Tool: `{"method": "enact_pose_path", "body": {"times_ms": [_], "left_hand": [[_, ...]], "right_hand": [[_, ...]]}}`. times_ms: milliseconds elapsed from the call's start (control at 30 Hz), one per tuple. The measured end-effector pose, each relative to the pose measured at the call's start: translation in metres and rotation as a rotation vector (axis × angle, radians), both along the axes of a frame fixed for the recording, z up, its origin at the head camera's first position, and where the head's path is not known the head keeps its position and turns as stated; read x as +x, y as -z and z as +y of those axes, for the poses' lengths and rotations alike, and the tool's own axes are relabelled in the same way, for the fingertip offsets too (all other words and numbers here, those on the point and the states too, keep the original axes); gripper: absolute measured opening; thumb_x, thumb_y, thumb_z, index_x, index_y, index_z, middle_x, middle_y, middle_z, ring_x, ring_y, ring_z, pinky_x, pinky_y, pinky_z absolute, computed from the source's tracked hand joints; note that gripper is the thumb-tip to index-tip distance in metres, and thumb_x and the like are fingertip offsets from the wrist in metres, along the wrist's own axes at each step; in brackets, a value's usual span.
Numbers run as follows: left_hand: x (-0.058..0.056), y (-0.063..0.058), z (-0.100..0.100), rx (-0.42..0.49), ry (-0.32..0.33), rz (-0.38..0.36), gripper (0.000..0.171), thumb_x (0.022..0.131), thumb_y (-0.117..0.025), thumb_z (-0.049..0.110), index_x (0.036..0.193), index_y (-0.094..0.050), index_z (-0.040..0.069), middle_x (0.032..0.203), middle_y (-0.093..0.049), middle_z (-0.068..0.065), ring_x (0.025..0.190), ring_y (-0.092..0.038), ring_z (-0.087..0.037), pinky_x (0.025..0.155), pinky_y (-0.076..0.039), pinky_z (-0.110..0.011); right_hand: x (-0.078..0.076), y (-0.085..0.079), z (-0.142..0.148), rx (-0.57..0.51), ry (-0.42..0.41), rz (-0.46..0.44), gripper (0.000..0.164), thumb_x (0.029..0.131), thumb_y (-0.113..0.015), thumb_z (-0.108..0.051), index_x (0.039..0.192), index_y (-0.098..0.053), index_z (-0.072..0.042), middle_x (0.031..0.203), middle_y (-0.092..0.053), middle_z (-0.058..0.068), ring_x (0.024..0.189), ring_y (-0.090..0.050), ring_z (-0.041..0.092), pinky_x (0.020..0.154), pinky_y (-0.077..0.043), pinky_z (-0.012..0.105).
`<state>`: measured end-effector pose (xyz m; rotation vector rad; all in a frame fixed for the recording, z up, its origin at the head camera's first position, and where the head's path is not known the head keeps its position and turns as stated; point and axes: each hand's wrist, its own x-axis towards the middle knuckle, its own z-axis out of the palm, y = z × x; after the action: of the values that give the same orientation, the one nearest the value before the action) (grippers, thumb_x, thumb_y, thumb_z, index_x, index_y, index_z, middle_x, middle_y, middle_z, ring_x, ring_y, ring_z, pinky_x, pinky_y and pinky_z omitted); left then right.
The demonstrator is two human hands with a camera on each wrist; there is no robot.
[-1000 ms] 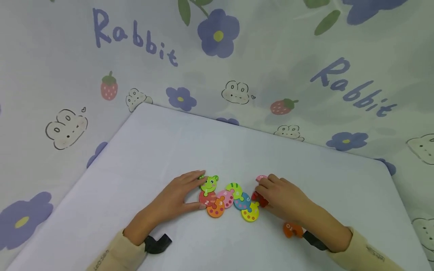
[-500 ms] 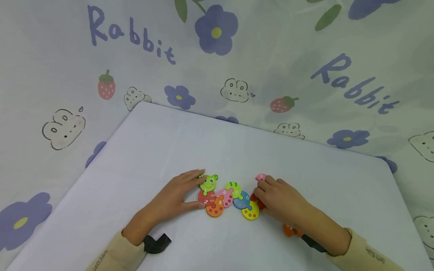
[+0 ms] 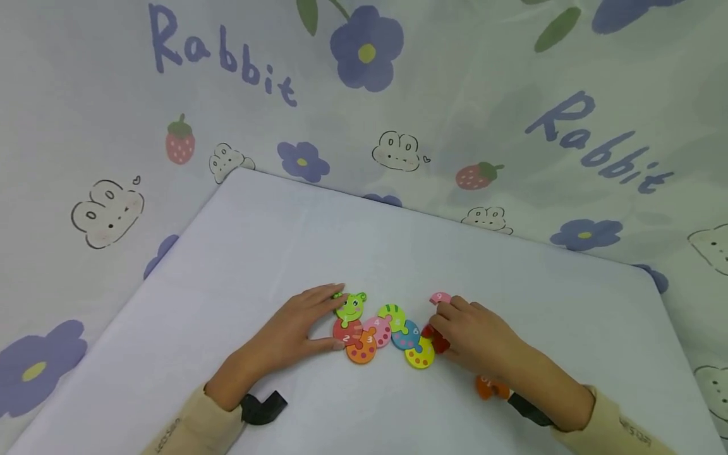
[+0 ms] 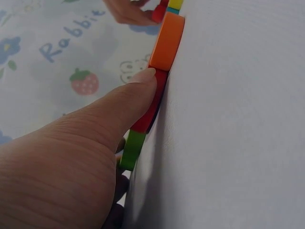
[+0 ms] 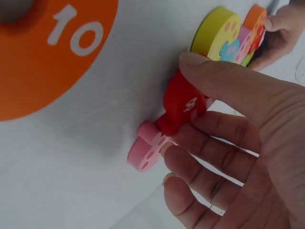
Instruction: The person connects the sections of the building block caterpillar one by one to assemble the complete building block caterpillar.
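A caterpillar number puzzle [image 3: 378, 333] lies on the white table, its joined pieces running from the green head [image 3: 349, 308] to the yellow piece [image 3: 419, 355]. At the head end rests my left hand [image 3: 290, 328], fingers stretched out over the head. Its thumb presses the edge of the red 2 piece [image 4: 155, 102]. Thumb and fingers of my right hand [image 3: 474, 332] pinch another red puzzle piece [image 5: 186, 102] right at the yellow piece's edge. Beyond those fingers lies a loose pink piece [image 5: 148, 148] marked 9, partly hidden by the hand in the head view.
An orange piece [image 3: 491, 387] marked 10 lies under the right wrist. Black wrist straps [image 3: 264, 409] show at both cuffs. A printed cloth wall [image 3: 364, 114] with flowers and rabbits rises behind the white table [image 3: 341, 234].
My right hand has shifted the red piece slightly, and it now overlaps the yellow piece's knob. My left hand stays in place at the head end. The head view has tilted a little.
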<state>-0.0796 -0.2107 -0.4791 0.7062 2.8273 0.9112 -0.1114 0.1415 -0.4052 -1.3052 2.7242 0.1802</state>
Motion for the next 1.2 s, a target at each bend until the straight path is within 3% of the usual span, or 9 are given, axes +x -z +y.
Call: {"method": "enact_pose_path", "body": {"times_ms": [300,600,867,1067,1200], "left_hand": [[0.001,-0.001,0.000,0.008,0.009,0.017,0.085,0.087,-0.082,0.052,0.158,-0.049,0.021,0.167,-0.037,0.003,0.153,-0.033,-0.025,0.120,-0.034,-0.058],[0.001,-0.001,0.000,0.007,0.011,0.019,0.085,0.087,-0.082,0.052,0.159,-0.049,0.021,0.167,-0.037,0.002,0.153,-0.033,-0.025,0.119,-0.034,-0.058],[0.000,0.000,-0.001,0.007,0.019,0.022,0.084,0.088,-0.081,0.053,0.158,-0.049,0.020,0.167,-0.038,0.001,0.153,-0.034,-0.025,0.119,-0.034,-0.057],[0.000,-0.001,-0.001,0.000,0.013,0.022,0.085,0.088,-0.081,0.054,0.159,-0.049,0.021,0.167,-0.037,0.002,0.153,-0.034,-0.025,0.119,-0.035,-0.058],[0.000,-0.001,0.000,0.012,0.009,0.019,0.085,0.087,-0.081,0.054,0.159,-0.049,0.022,0.167,-0.038,0.002,0.153,-0.034,-0.025,0.118,-0.036,-0.058]], "right_hand": [[0.000,0.002,-0.009,0.066,-0.015,0.060,0.048,0.074,-0.097,-0.034,0.107,-0.072,-0.010,0.103,-0.068,0.005,0.099,-0.059,0.025,0.081,-0.058,0.037],[-0.003,0.002,-0.011,0.061,-0.009,-0.017,0.047,0.076,-0.095,-0.032,0.113,-0.073,-0.012,0.101,-0.069,0.002,0.097,-0.062,0.023,0.083,-0.060,0.038],[-0.005,0.005,-0.010,0.066,-0.065,0.047,0.044,0.078,-0.095,-0.029,0.113,-0.073,-0.014,0.101,-0.065,0.002,0.096,-0.059,0.021,0.080,-0.059,0.034],[-0.007,0.008,-0.006,0.032,-0.028,0.023,0.045,0.079,-0.094,-0.027,0.118,-0.072,-0.016,0.113,-0.065,0.004,0.108,-0.059,0.024,0.084,-0.060,0.037],[-0.007,0.006,-0.002,0.005,0.036,-0.059,0.054,0.080,-0.094,-0.028,0.127,-0.071,-0.015,0.120,-0.066,0.004,0.111,-0.059,0.025,0.086,-0.061,0.038]]}}
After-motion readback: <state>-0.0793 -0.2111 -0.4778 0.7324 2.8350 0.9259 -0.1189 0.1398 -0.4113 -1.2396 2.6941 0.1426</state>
